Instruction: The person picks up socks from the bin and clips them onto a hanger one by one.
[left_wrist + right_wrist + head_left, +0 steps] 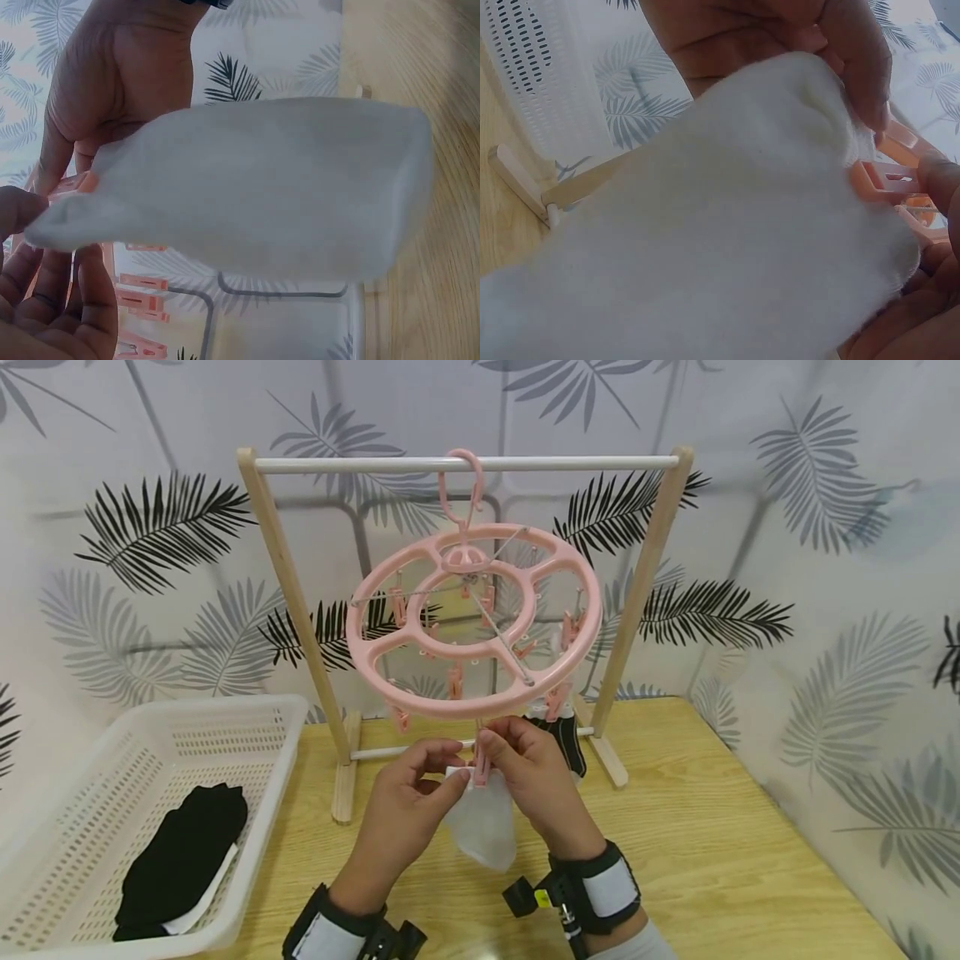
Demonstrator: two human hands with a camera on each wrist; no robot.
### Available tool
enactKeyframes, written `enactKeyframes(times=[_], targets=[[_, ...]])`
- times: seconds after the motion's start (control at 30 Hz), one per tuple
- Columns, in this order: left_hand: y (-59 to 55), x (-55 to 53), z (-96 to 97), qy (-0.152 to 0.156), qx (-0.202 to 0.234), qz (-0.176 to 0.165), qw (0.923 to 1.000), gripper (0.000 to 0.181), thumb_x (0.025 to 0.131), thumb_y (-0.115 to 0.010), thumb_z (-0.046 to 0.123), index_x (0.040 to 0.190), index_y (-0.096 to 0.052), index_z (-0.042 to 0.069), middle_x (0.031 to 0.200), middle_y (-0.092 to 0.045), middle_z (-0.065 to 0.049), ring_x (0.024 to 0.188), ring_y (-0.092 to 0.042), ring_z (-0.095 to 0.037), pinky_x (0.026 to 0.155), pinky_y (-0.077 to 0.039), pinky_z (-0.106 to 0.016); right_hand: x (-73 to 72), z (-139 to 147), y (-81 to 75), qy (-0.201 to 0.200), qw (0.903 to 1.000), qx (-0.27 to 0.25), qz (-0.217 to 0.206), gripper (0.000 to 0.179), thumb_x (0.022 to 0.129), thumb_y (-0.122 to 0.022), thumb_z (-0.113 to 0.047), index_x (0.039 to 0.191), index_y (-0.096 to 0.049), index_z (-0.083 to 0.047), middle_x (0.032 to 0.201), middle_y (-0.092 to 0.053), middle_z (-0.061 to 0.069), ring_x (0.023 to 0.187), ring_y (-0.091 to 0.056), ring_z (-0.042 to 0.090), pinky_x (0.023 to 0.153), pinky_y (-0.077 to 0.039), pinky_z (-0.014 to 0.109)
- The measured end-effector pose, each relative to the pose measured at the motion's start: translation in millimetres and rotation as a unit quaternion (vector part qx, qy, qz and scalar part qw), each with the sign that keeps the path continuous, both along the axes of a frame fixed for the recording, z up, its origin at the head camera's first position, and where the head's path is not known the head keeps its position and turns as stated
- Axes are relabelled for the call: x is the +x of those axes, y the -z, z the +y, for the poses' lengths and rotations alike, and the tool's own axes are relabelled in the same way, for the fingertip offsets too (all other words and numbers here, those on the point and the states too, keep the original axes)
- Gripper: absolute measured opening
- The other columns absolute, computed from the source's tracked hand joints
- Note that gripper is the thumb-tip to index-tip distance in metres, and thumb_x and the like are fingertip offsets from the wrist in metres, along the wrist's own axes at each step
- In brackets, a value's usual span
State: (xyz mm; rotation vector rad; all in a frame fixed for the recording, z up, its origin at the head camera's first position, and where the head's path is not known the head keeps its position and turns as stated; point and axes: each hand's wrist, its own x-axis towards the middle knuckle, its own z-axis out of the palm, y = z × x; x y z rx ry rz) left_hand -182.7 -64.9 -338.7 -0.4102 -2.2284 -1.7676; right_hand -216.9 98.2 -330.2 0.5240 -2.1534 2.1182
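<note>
A white sock [483,831] hangs below the front of the round pink drying hanger [480,700], its cuff at the top. My left hand [408,802] pinches one side of that cuff between thumb and finger. On the other side my right hand [542,785] holds a pink clothes peg [482,768] by its upper end. In the right wrist view the lower end of the peg [870,180] sits over the cuff edge. The sock [277,187] fills much of the left wrist view and partly hides the fingers behind it.
The hanger hooks over the white rail [337,465] of a wooden stand. A black-and-white sock [566,743] hangs behind my right hand. Other pink pegs [455,681] dangle from the ring. To the left, a white basket [281,760] holds black cloth [183,852] with a white strip.
</note>
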Motion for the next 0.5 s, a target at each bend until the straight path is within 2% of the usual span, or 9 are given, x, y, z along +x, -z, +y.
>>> enactKeyframes(times=[0.13,0.27,0.37,0.43,0.5], targets=[[-9.9,7.5,-3.2,-0.026,-0.006,0.004,0.9996,0.023,0.086,-0.068,0.016,0.108,-0.065,0.012,0.103,-0.065,-0.005,0.094,-0.057,-0.011,0.078,-0.052,-0.042,-0.9,0,1.8,0.002,1.0,-0.002,-0.001,0.034,0.091,-0.059,-0.034,0.102,-0.061,-0.002,0.085,-0.058,0.008,0.077,-0.055,0.022,0.061,-0.044,0.028],[-23.6,13.7,-10.9,-0.053,-0.013,0.042,0.9976,0.018,0.086,-0.066,0.01,0.103,-0.065,0.005,0.104,-0.065,-0.01,0.094,-0.057,-0.014,0.08,-0.051,-0.045,-2.4,1,3.7,-0.011,0.9998,-0.013,0.006,0.033,0.092,-0.058,-0.033,0.102,-0.06,-0.002,0.081,-0.058,0.008,0.074,-0.055,0.023,0.064,-0.045,0.03],[-23.3,5.1,-23.3,-0.079,-0.036,0.104,0.9908,0.013,0.087,-0.065,0.011,0.1,-0.066,0.007,0.103,-0.065,-0.006,0.093,-0.058,-0.011,0.076,-0.053,-0.041,-2.5,1,4.3,-0.02,0.9994,-0.024,0.012,0.032,0.093,-0.057,-0.032,0.102,-0.059,-0.001,0.078,-0.057,0.007,0.07,-0.055,0.024,0.067,-0.046,0.031],[-22.0,-5.3,-33.1,-0.098,-0.059,0.156,0.9811,0.013,0.087,-0.065,0.011,0.099,-0.067,0.008,0.103,-0.064,-0.004,0.091,-0.058,-0.011,0.072,-0.054,-0.039,-2.1,2,4.2,-0.021,0.9993,-0.029,0.015,0.032,0.094,-0.056,-0.031,0.102,-0.059,-0.001,0.078,-0.057,0.007,0.069,-0.055,0.024,0.068,-0.046,0.032],[-22.0,-17.5,-43.1,-0.118,-0.082,0.206,0.968,0.013,0.087,-0.065,0.012,0.1,-0.068,0.01,0.105,-0.062,-0.003,0.094,-0.056,-0.012,0.07,-0.052,-0.037,-1.7,3,4.1,-0.017,0.9993,-0.031,0.015,0.031,0.093,-0.057,-0.031,0.102,-0.06,-0.002,0.078,-0.058,0.007,0.069,-0.055,0.024,0.069,-0.045,0.032]])
